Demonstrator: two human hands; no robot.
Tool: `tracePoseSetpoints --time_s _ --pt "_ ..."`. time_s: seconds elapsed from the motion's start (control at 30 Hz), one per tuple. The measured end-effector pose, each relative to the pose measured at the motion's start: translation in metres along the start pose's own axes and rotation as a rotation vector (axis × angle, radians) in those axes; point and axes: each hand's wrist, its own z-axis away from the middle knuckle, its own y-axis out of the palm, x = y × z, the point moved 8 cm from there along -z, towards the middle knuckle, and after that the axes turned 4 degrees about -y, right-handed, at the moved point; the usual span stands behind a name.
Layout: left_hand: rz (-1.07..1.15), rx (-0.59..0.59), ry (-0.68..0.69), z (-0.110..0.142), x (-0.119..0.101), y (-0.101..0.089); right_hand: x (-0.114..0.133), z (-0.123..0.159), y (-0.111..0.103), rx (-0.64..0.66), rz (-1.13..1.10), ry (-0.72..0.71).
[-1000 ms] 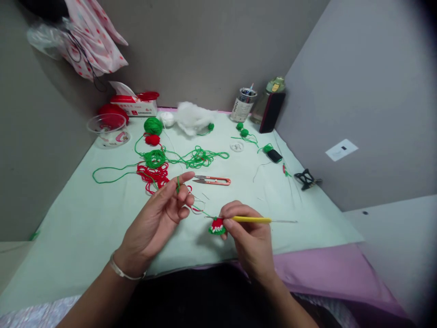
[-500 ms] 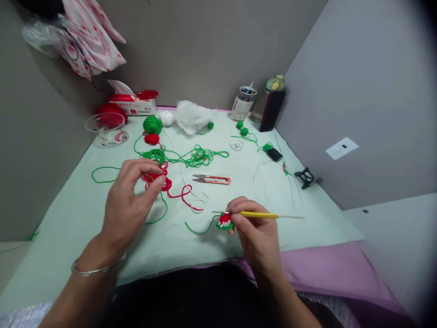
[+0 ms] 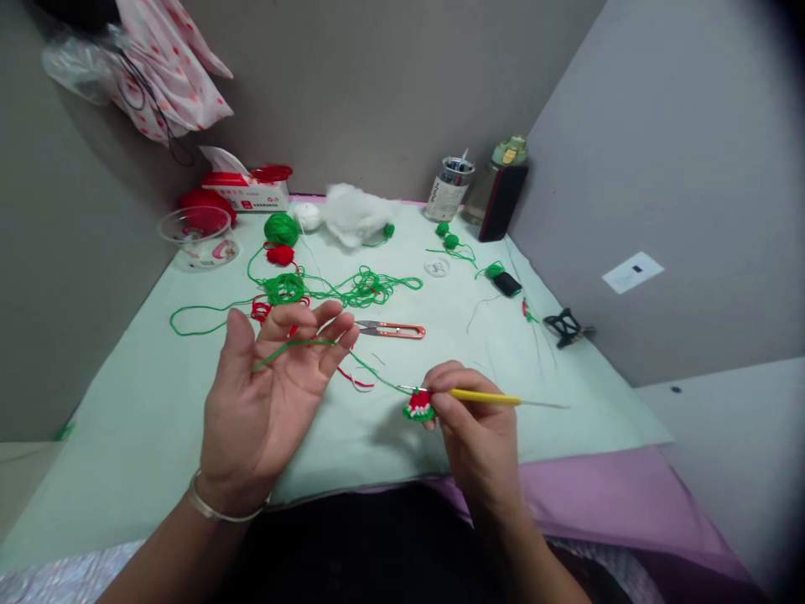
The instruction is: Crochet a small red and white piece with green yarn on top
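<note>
Green yarn point(image 3: 352, 356) ran taut from the left hand point(image 3: 264, 394) down to a small red-and-green crochet piece point(image 3: 418, 408) held just above the desk point(image 3: 157, 419). The left hand was palm up with its fingers spread wide, its grip loose, and the strand lay draped across the fingers rather than pinched. The right hand point(image 3: 481, 436) had its grip closed on a yellow-handled crochet hook point(image 3: 484, 396), the metal shaft pointing right, and its fingertips also pressed against the crochet piece at the hook's left end. A metal bangle point(image 3: 220, 512) sat on the left wrist.

Behind the hands lay orange thread snips point(image 3: 391, 330), and farther back a tangle of loose green yarn point(image 3: 365, 289) beside red yarn point(image 3: 261, 310). A green yarn ball point(image 3: 281, 228) stood near a tuft of white stuffing point(image 3: 355, 214). At the back edge were a tissue box point(image 3: 245, 191), a clear plastic bowl point(image 3: 196, 231) and a jar of pens point(image 3: 449, 189), with a drink bottle point(image 3: 496, 180) just beside the jar. A black clip point(image 3: 566, 327) rested at the desk's right edge.
</note>
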Motion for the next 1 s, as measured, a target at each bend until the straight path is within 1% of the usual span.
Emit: tracePoseSetpoints --time_s 0.07,0.1,0.17,0.2,0.23,0.27,0.3,0.37,0.47,0.5,0.57,0.6,0.67,0.77,0.87,0.93,1.0 --pt "-0.284 0.098 0.193 0.006 -0.005 0.005 0.000 0.000 0.001 0.001 0.015 -0.027" --pt "-0.464 0.168 0.284 0.010 -0.004 0.010 0.001 0.001 0.001 0.003 0.022 -0.042" --pt "-0.831 0.308 0.428 0.018 0.009 0.020 0.002 0.001 0.003 0.006 0.038 -0.071" --pt "-0.968 0.358 0.477 0.021 0.016 0.023 0.003 0.001 0.003 0.007 0.051 -0.085" --pt "-1.063 0.388 0.494 0.022 0.023 0.024 0.004 0.002 0.004 0.008 0.069 -0.101" --pt "-1.106 0.394 0.478 0.021 0.030 0.024 0.006 0.002 0.005 0.007 0.094 -0.121" --pt "-1.105 0.382 0.417 0.020 0.036 0.023 0.007 0.003 0.007 0.005 0.127 -0.145" --pt "-0.977 0.307 0.194 0.015 0.049 0.016 0.011 0.005 0.009 0.009 0.207 -0.198" --pt "-0.566 0.136 -0.171 0.017 0.070 0.006 0.016 0.008 0.014 0.043 0.336 -0.264" --pt "-0.425 0.087 -0.261 0.019 0.075 0.004 0.017 0.008 0.015 0.060 0.369 -0.276" --pt "-0.228 0.031 -0.374 0.021 0.082 0.004 0.019 0.009 0.017 0.108 0.414 -0.289" --pt "-0.179 0.017 -0.399 0.021 0.083 0.005 0.019 0.009 0.018 0.137 0.427 -0.289" --pt "-0.160 -0.001 -0.387 0.019 0.081 0.005 0.021 0.009 0.019 0.186 0.450 -0.294" --pt "-0.190 -0.018 -0.350 0.017 0.078 0.004 0.026 0.008 0.018 0.162 0.495 -0.344" --pt "-0.143 -0.019 -0.429 0.019 0.086 0.003 0.030 0.007 0.017 0.119 0.529 -0.394" --pt "-0.080 -0.005 -0.500 0.022 0.093 0.004 0.030 0.005 0.019 0.129 0.521 -0.388" --pt "-0.047 0.016 -0.522 0.023 0.095 0.005 0.029 0.002 0.019 0.161 0.479 -0.359"
